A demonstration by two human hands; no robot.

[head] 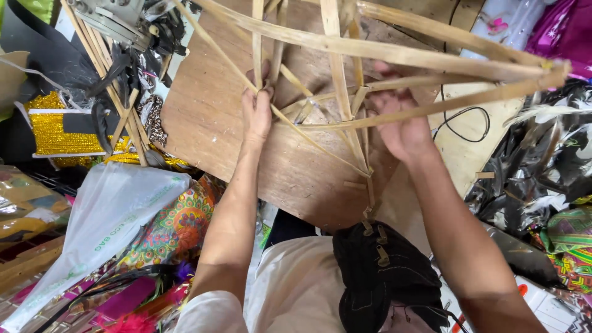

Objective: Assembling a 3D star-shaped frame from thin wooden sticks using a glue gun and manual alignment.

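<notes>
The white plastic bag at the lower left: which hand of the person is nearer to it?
Left. The left hand grips the bamboo frame up and right of the white plastic bag; the right hand is farther right, across the frame.

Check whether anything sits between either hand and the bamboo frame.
Nothing visible does. The left hand already grips a thin strip of the bamboo frame, and the right hand reaches in among its slats, touching them. The wooden board lies below, behind both.
</notes>
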